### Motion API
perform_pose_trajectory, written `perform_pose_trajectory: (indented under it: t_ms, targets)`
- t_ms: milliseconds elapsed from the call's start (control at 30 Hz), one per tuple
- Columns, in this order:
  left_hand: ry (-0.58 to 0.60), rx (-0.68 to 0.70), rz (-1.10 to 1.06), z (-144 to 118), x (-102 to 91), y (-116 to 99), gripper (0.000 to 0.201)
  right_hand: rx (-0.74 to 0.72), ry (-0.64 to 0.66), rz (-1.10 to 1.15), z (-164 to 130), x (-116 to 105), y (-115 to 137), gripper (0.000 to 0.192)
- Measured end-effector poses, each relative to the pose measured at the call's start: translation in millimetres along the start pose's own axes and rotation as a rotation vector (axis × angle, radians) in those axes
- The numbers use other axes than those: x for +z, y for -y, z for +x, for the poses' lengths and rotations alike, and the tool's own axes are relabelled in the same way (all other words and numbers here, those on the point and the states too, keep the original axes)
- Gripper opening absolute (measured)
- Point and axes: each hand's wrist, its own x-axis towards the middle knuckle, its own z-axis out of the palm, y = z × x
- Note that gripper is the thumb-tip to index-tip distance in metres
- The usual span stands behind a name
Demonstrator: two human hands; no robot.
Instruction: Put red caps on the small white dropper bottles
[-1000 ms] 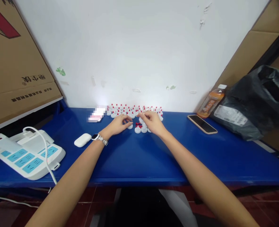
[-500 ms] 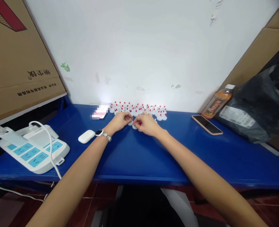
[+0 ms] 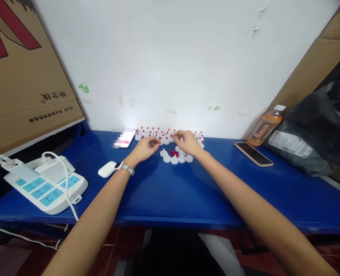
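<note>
And there are the hands, both up toward the far edge of the blue tabletop (image 3: 172, 195)! The left hand (image 3: 147, 148) curls its fingers toward the thumb beside the red-tipped white caps (image 3: 166, 141), which crowd along that far edge; whether it grips anything, I can't tell. Over to the right hand (image 3: 187, 142), thumb and forefinger drawn close at the front of those rows, and again no telling whether something sits between them! Nearer the front edge, between the hands, a little heap of loose red tips (image 3: 174, 153), with bare white caps (image 3: 174, 160) arced around its near side! Toward the left edge, a power strip (image 3: 80, 184) and a white case (image 3: 106, 169); toward the far right corner, a phone (image 3: 253, 154) beside an orange drink bottle (image 3: 264, 129)
</note>
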Motion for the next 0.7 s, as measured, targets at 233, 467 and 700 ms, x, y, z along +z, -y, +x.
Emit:
perform_pose_trajectory:
  t_ms: [233,467,700]
  targets:
    - [0.016,0.004,0.039,-1,-8.0,4,0.025,0.093,0.213,-0.234,43,24,-1,0.023]
    - [-0.010,0.029,0.054,-2,-7.0,-4,0.024,0.058,0.151,-0.213,43,30,8,0.014]
    - [-0.156,0.141,0.000,-5,-2.1,-27,0.031,0.038,-0.093,0.490,5,10,7,0.020]
